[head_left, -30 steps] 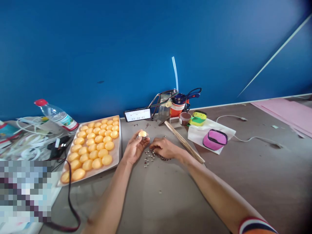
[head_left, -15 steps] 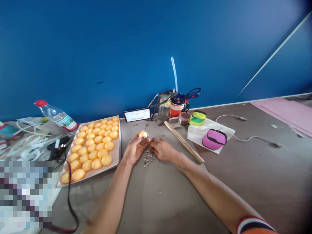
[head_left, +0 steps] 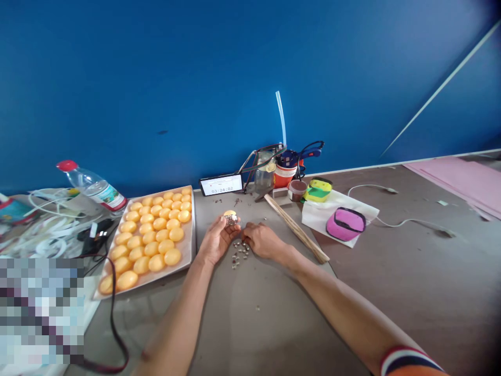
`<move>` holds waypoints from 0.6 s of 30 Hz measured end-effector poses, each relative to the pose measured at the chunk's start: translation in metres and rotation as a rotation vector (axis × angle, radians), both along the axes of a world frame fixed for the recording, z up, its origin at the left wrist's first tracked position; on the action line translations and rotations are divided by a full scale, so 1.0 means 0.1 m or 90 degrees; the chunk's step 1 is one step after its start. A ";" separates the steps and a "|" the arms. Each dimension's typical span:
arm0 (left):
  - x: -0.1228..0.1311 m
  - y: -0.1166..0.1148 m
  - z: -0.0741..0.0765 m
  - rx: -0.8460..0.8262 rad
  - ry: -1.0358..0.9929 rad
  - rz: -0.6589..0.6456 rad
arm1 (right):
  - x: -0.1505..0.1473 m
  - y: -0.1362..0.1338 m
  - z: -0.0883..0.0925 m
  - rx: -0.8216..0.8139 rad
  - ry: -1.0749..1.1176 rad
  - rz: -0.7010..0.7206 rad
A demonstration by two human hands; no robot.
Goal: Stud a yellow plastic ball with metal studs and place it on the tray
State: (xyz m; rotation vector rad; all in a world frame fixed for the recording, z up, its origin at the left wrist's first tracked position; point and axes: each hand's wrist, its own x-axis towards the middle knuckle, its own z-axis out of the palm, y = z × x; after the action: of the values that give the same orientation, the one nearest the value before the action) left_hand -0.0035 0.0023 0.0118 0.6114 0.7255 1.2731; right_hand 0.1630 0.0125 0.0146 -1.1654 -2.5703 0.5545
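Yellow on top and silvery lower down, the ball sits in your left hand, fingers curled around it and thumb against its side. Your right hand is just beside it, low over the worktop, fingers bunched together — I cannot tell whether they pinch anything. Small shiny beads lie scattered near those fingertips. To your left, a shallow tray carries rows of yellow balls; to your right, a wooden stick lies slantwise beyond your wrist.
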 end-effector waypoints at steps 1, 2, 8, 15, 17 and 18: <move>0.00 0.00 0.00 0.000 -0.002 -0.001 | 0.00 0.00 -0.01 -0.004 0.015 -0.006; -0.01 0.01 -0.01 -0.001 -0.003 -0.001 | 0.01 0.00 -0.02 -0.008 0.041 -0.016; -0.01 0.01 0.00 -0.002 0.001 0.003 | 0.03 0.06 0.01 -0.191 0.365 -0.191; 0.01 -0.01 0.03 0.030 0.012 -0.007 | 0.02 0.09 0.05 -0.398 0.617 -0.245; 0.02 -0.02 0.03 0.029 0.014 -0.013 | 0.02 0.09 0.03 -0.447 0.649 -0.229; 0.02 -0.02 0.03 0.027 0.015 -0.016 | 0.02 0.09 0.02 -0.470 0.662 -0.220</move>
State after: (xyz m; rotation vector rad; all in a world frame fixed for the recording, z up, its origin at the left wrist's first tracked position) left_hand -0.0012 0.0005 0.0149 0.6692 0.7094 1.2635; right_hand 0.1649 0.0216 0.0164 -1.0310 -1.2651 1.5691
